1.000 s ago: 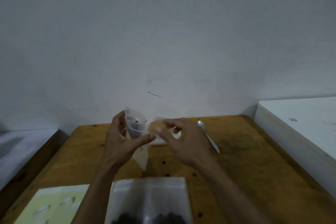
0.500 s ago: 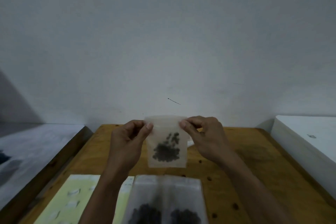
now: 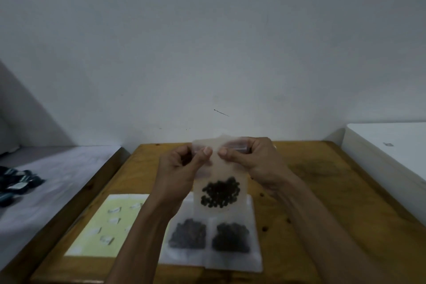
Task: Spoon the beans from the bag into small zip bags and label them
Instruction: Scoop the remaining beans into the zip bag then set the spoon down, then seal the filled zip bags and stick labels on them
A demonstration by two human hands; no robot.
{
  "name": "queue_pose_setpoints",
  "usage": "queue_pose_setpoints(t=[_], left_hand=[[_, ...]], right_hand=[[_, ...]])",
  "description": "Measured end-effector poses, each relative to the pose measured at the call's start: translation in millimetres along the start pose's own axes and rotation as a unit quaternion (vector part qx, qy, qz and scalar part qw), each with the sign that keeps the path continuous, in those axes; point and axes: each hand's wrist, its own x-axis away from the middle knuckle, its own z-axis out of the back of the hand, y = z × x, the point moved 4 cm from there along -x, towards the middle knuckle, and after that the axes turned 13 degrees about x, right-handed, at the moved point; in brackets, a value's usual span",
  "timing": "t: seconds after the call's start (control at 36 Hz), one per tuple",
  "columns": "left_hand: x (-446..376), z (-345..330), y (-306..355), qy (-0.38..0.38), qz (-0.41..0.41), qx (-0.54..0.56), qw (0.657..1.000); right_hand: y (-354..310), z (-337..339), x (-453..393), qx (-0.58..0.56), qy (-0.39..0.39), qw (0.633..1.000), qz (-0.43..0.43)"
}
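We held the small zip bag upright above the table, left hand and right hand pinching its top. Uneven seal pressure risked beans spilling.

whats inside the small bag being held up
A clump of dark beans sits in the lower half of the small bag, seen through the plastic. The left hand and right hand pinch its top edge, hiding the seal.

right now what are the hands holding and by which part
Both hands, left hand and right hand, pinch one small zip bag of dark beans by its top edge, hanging above the table.
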Motion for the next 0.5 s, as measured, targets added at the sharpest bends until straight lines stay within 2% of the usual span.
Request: queue_pose_setpoints(t=[0.11,0.28,0.39,0.5], left_hand=[[11,-5,0,-0.015,0.003,-0.014,1.0],[25,2,-2,0.044,-0.049,-0.036,0.997],[28,25,3,0.09,-0.046,-0.03,0.994],[36,47,6,0.081,-0.038,-0.001,0.996]], right_hand=[[0,-2,9,0.012,-0.011,1.0,0.023],[5,-15,15,0.008,-0.023,1.0,0.01],[9,-17,14,0.008,-0.023,1.0,-0.017],[7,-23,13,0.033,-0.012,0.999,-0.01]])
